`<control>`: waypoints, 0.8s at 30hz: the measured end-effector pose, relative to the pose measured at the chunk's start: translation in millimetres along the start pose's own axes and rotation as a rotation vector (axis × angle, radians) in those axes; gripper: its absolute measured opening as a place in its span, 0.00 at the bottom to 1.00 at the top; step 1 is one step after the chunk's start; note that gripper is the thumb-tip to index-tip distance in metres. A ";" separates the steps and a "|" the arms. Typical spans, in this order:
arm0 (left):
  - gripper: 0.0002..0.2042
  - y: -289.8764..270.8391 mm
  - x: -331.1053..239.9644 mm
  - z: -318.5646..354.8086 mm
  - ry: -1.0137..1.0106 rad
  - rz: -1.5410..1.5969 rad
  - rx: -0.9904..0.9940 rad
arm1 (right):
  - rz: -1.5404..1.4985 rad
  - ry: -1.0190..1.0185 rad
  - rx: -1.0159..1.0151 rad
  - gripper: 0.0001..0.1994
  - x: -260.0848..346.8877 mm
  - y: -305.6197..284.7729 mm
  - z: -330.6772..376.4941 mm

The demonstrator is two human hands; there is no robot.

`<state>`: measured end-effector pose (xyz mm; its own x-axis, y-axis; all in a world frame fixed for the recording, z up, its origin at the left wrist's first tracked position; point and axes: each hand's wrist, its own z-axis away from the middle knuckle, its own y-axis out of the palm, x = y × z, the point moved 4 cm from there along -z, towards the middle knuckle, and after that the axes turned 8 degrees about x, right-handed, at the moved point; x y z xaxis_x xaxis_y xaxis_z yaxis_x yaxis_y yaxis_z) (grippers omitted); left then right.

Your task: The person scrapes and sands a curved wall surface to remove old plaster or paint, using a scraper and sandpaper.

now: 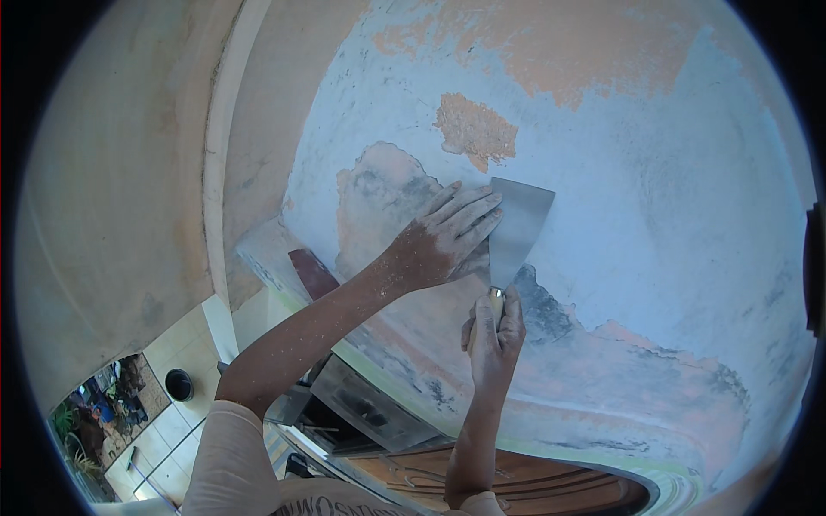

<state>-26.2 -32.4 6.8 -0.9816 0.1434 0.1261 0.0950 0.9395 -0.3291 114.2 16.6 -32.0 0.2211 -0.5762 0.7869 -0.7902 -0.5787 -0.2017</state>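
Note:
My right hand [496, 334] is wrapped round the pale handle of a wide putty knife [522, 222], whose metal blade points up against the wall. My left hand [454, 230] lies flat just left of the blade, fingers stretched out, with the fingertips at the blade's edge. Both hands look dusty. Around them the wall [628, 215] is pale bluish white, with flaking edges. A peach patch [476, 129] shows above the blade, and a grey and pinkish bare patch [383, 193] spreads behind my left hand.
A dark red flat piece [311, 273] rests by the wall's lower left. Below are a dark box-like thing [374, 404] and a brown, wood-like surface [551, 482]. At lower left, a black bucket [179, 384] stands on the tiled floor [176, 426], near plants [64, 421].

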 end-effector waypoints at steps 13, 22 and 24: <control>0.28 5.0 6.3 5.5 0.017 0.071 -0.038 | -0.497 0.029 0.237 0.33 12.8 7.3 -4.7; 0.27 7.2 13.4 4.1 0.016 0.063 -0.108 | -0.443 0.148 0.158 0.29 29.2 12.4 -5.0; 0.27 4.9 11.5 1.7 0.009 0.062 -0.118 | -0.435 0.166 0.133 0.29 36.8 13.5 -3.0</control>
<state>-37.2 -26.7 5.1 -0.9717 0.2049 0.1178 0.1749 0.9586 -0.2246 110.0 -10.7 -4.0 0.4124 -0.1704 0.8949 -0.5620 -0.8207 0.1027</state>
